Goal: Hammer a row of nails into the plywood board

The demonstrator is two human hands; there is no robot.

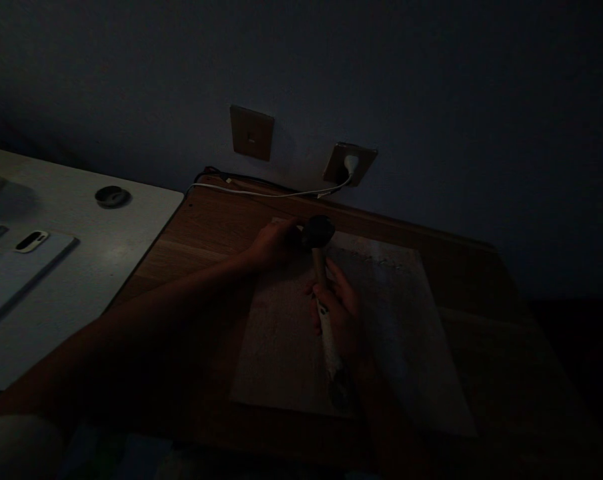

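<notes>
The scene is very dark. My right hand is wrapped around the pale handle of a hammer, whose dark head hangs just over the far edge of a light board on a wooden table. My left hand rests on the board's far left corner, right beside the hammer head, fingers pinched together on something small I cannot make out. A row of small marks or nails runs along the board's far edge to the right of the hammer head.
A white cable runs along the table's back edge to a plug in a wall socket. A wall switch sits to its left. A white table at left carries a flat white board and a round dark object.
</notes>
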